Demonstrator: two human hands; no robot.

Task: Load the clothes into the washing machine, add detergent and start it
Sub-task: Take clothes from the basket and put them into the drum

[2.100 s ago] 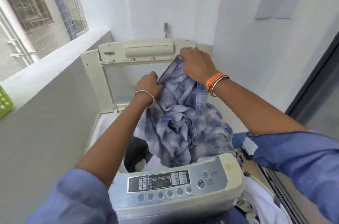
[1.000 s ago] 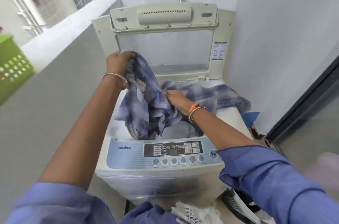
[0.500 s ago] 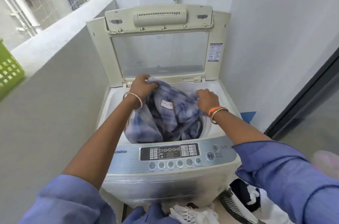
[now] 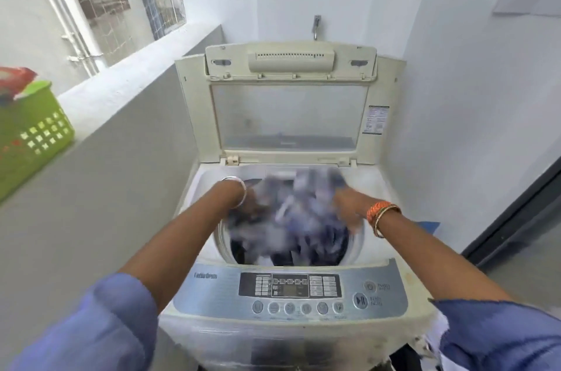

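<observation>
Two hands in the cream top-loading washing machine (image 4: 291,322)

Left hand (image 4: 252,203) and right hand (image 4: 346,209) meet one blurred blue-checked shirt (image 4: 297,218) inside the drum rim; grips unreadable.

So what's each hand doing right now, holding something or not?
Left hand: in the blurred checked shirt over the washing machine drum; grip cannot be told.
Right hand: also at the shirt; grip cannot be told.
</observation>
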